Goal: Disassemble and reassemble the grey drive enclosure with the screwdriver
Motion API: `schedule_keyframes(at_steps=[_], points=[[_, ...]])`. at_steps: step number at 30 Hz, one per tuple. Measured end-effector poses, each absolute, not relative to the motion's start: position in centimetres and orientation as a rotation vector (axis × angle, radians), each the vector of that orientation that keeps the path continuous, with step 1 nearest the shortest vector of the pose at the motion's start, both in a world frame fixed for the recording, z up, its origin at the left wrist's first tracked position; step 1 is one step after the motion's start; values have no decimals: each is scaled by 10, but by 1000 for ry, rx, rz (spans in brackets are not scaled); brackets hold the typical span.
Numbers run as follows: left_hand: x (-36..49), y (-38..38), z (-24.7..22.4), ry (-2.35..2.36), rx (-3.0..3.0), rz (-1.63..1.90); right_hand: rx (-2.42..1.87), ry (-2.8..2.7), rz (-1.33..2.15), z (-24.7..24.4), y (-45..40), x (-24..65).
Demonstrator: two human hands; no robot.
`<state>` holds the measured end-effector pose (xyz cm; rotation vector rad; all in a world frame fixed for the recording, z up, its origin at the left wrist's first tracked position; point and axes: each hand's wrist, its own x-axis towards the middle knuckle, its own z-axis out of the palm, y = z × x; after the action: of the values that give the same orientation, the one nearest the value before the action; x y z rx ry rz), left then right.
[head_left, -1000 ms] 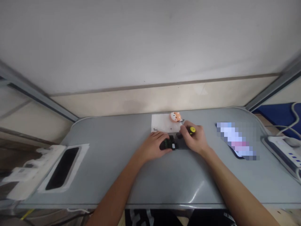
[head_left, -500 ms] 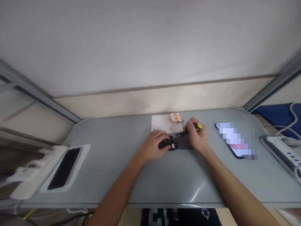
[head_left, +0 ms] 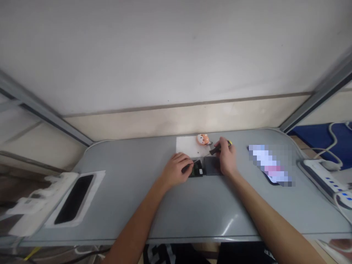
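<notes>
A small black case (head_left: 202, 172) with a green circuit board (head_left: 196, 169) inside lies on the grey table. My left hand (head_left: 178, 170) is closed around its left end, fingers at the far edge and thumb at the near one, covering part of the board. In my right hand (head_left: 228, 159) is a screwdriver (head_left: 216, 149) with a black and yellow handle. Its thin shaft points left, with the tip near the case's far edge; whether it touches anything I cannot tell. A dark flat panel (head_left: 212, 167) lies right beside the case, partly under my right hand.
Behind the case lies a white sheet (head_left: 185, 145) with a few tiny dark specks and an orange-and-white animal-face trinket (head_left: 202, 139). A lit phone (head_left: 268, 165) and a power strip (head_left: 327, 179) are at right. A dark phone (head_left: 74, 200) and white plugs (head_left: 35, 201) are at left.
The screwdriver's tip has come off the board and shifted toward the case's far edge. My left fingers have drawn back left, showing more of the green board.
</notes>
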<state>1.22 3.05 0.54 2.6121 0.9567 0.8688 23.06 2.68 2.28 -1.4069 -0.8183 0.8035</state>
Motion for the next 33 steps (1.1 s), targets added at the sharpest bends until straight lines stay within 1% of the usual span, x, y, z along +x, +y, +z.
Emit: schedule_keyframes(at_steps=[6, 12, 19, 27, 33], points=[[10, 32, 6, 969, 2636, 906, -1485, -863, 887, 8, 39, 242], [10, 35, 1, 956, 2665, 906, -1507, -908, 1023, 16, 40, 252], [6, 37, -4, 976, 2648, 891, -1408, -867, 854, 27, 31, 246], [9, 36, -4, 930, 2651, 939, -1317, -948, 904, 32, 21, 234], [10, 34, -1, 929, 2645, 961, -1326, -910, 856, 32, 23, 238]])
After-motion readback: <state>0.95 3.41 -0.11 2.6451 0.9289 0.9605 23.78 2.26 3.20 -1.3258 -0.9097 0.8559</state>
